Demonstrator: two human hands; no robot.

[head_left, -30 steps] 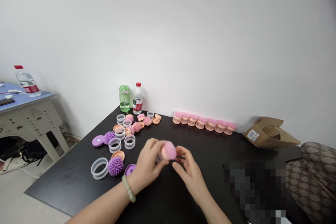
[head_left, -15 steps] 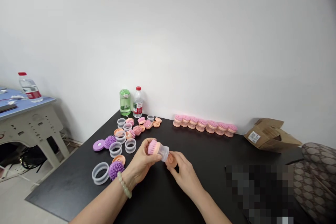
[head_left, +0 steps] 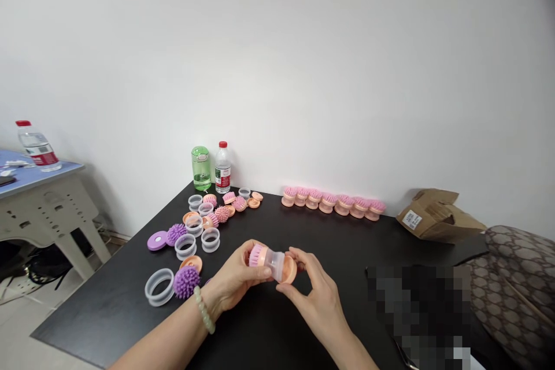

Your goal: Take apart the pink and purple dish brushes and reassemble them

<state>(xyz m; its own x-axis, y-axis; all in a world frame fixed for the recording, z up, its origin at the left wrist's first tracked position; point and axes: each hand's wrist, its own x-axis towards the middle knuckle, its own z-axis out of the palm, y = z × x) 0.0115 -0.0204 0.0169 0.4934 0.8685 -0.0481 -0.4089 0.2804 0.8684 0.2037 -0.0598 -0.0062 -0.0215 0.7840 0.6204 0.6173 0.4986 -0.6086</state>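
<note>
My left hand (head_left: pixel 240 277) is closed round a pink bristle brush head (head_left: pixel 257 256) with a clear ring (head_left: pixel 274 263) fitted to it, bristles facing left. My right hand (head_left: pixel 318 295) pinches an orange cap (head_left: pixel 288 270) by its rim between thumb and fingers. The cap is right against the open side of the clear ring; whether it is seated there I cannot tell. On the left of the black table lie loose clear rings (head_left: pixel 159 287), purple bristle heads (head_left: pixel 187 282), an orange cap (head_left: pixel 191 264) and several pink bristle heads (head_left: pixel 222 214).
A row of assembled pink brushes (head_left: pixel 328 202) stands along the wall. Behind the loose parts are a green bottle (head_left: pixel 202 169) and a water bottle (head_left: pixel 222 169). An opened cardboard box (head_left: pixel 437 217) sits at the right, near a patterned fabric item (head_left: pixel 520 277).
My right hand has turned the orange cap and brought it up against the clear ring. Both hands have moved slightly right and down, and the view has shifted a little.
</note>
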